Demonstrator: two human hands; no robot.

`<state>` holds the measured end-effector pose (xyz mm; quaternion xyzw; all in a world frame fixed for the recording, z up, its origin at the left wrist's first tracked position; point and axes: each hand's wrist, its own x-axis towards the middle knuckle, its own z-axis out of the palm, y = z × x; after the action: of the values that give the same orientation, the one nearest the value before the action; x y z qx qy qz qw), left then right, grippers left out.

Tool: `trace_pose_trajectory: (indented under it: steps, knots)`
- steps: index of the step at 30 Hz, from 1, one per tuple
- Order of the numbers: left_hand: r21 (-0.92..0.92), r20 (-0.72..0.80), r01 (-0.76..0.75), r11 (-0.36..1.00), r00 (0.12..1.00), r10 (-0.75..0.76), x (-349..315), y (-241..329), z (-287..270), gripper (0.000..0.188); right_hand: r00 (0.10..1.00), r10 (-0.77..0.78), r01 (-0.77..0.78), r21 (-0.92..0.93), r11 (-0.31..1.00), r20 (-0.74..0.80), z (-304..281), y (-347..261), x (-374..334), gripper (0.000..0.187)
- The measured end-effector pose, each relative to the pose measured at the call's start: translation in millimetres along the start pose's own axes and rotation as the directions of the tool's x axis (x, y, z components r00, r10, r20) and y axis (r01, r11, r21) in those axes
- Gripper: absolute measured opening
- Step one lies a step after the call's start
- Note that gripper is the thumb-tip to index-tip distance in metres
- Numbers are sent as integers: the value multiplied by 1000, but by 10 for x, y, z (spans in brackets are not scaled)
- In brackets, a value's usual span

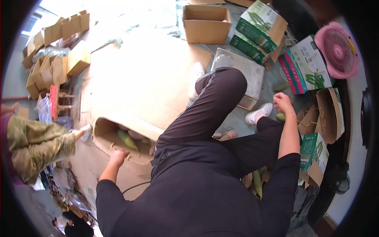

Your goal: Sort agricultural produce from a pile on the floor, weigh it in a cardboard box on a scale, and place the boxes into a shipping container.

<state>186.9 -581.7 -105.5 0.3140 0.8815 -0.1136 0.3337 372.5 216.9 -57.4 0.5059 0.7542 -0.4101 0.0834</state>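
My left hand [119,156] is at the mouth of an open cardboard box [106,144] lying on its side beside my left leg. Its fingers are drawn together near some small yellowish bits; what they hold, if anything, is too small to make out. Inside the box lies a long green-and-yellow vegetable [126,139] among brownish lumps in shadow. My right hand [283,102] is raised above my right shoe [258,113], its fingers curled together, and whatever may be in them is hidden. Just below that hand lies a greenish vegetable [280,117].
Green-and-white cartons [258,25] and a pink fan [336,50] stand on the right. An open brown box [207,25] sits at the far side, near a dusty pale slab [241,75]. More vegetables [257,183] lie under my right leg. At left, a person in patterned trousers [43,138] stands near cardboard dividers [47,71].
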Motion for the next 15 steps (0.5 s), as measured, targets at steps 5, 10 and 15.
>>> trace_pose_trajectory:
  steps: [5,10,15]
  knots:
    - [49,9,92,995,996,-93,-297,-171,254,23,999,-15,13,40,999,33,-34,95,2,16]
    - [299,360,40,953,921,-152,-515,-439,532,25,992,-127,127,56,990,-5,126,137,149,14]
    - [105,419,233,967,871,-256,-503,-217,33,20,978,-205,201,-111,973,-28,252,181,276,16]
